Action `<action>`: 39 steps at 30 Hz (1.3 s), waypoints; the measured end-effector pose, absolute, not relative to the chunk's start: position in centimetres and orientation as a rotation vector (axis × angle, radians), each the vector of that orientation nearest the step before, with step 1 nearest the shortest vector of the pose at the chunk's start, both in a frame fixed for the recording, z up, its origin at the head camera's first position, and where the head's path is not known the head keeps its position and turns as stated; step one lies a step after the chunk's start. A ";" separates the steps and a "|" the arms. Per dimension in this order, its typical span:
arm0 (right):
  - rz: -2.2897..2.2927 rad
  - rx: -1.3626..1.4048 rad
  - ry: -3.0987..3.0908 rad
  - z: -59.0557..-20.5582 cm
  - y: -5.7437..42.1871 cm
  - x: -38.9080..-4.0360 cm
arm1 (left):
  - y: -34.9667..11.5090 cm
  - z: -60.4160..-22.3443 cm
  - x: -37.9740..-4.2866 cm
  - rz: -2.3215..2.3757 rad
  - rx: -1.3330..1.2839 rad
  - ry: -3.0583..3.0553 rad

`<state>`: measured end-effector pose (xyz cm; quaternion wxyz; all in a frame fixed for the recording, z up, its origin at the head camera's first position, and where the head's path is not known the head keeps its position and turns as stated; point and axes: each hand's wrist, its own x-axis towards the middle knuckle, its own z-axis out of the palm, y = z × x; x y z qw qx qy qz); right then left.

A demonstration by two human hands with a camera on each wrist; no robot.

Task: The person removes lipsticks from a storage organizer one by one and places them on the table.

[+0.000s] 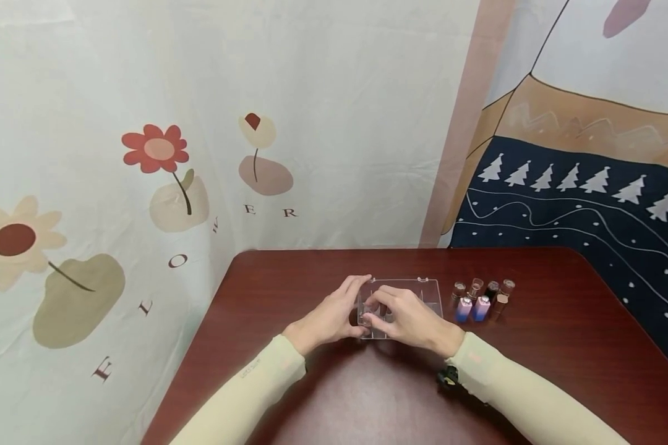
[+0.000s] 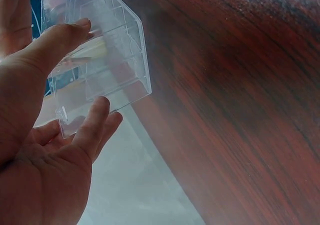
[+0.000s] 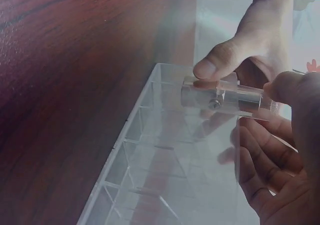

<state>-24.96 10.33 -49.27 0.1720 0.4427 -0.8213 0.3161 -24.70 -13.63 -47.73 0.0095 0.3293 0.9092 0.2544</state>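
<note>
A clear plastic box with divided compartments [image 1: 425, 303] lies on the table, its left end between the hands. My left hand [image 1: 336, 312] grips that end, thumb at the near corner and fingers at the far side. In the left wrist view the box [image 2: 135, 87] sits between the left hand's thumb and fingers [image 2: 92, 125]. My right hand [image 1: 409, 318] reaches over the box from the right. In the right wrist view its fingers pinch a clear, cylindrical lipstick-like tube [image 3: 247, 104] above the corner compartment; the left thumb [image 3: 212, 67] is close to the tube's end.
Right of the box stand several small cosmetic tubes: two pink-and-blue ones [image 1: 481, 309] in front, brown, clear and dark ones [image 1: 508, 286] around them. The reddish-brown table [image 1: 289, 272] meets a flower-printed cloth [image 1: 345, 123] behind and at left, a dark blue tree-patterned cloth [image 1: 534, 216] at right.
</note>
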 end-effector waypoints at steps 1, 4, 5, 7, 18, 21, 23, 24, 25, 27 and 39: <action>0.903 1.254 -2.329 -49.1 10.4 -24.9 | -13.6 -47.8 -24.7 0.798 1.029 2.837; 0.922 1.251 -2.315 -48.8 10.6 -24.7 | -13.6 -47.8 -24.8 0.804 1.023 2.835; 0.925 1.252 -2.307 -48.7 10.7 -24.7 | -13.7 -47.8 -24.8 0.810 1.021 2.831; 0.929 1.256 -2.279 -48.5 10.8 -24.7 | -13.7 -47.8 -24.8 0.816 1.018 2.827; 0.909 1.247 -2.189 -47.4 11.9 -24.4 | -13.7 -48.0 -24.7 0.872 1.021 2.793; 0.881 1.230 -2.195 -47.1 12.4 -24.2 | -13.7 -48.1 -24.7 0.905 1.019 2.774; 0.862 1.217 -2.195 -46.9 12.8 -24.1 | -13.6 -48.1 -24.7 0.923 1.008 2.761; 0.855 1.213 -2.194 -46.8 12.9 -24.1 | -13.6 -48.0 -24.7 0.933 1.003 2.755; 0.849 1.208 -2.197 -46.7 13.2 -24.0 | -13.6 -48.0 -24.8 0.940 0.999 2.751; 0.842 1.197 -2.194 -46.5 13.6 -24.0 | -13.6 -48.0 -24.7 0.954 0.991 2.744; 0.868 1.167 -2.168 -46.0 16.5 -24.2 | -13.5 -48.0 -24.7 0.972 0.955 2.739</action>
